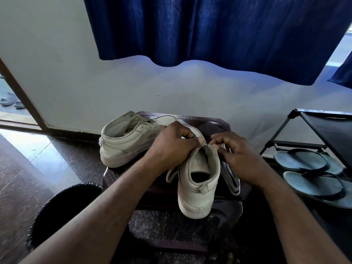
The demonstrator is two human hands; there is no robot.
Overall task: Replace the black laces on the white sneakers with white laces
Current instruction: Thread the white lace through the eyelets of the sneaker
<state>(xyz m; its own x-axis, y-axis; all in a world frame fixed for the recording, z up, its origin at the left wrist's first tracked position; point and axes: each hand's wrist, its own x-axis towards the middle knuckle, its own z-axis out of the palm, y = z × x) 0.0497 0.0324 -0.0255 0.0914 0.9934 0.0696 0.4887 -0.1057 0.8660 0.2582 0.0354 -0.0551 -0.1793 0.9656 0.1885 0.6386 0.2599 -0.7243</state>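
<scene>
Curled fingers [187, 133] of left hand [171, 147] and right hand [242, 159] pinch white lace [168, 177] at sneaker [196, 187] collar.

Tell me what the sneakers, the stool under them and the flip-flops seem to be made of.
Sneakers: likely leather or faux leather, off-white and matte; smooth stitched panels, creases, punched eyelets.
Stool: probably moulded plastic, dark brown, semi-gloss; embossed textured top catching light.
Flip-flops: apparently rubber or foam, dull grey-blue soles with dark straps.
</scene>
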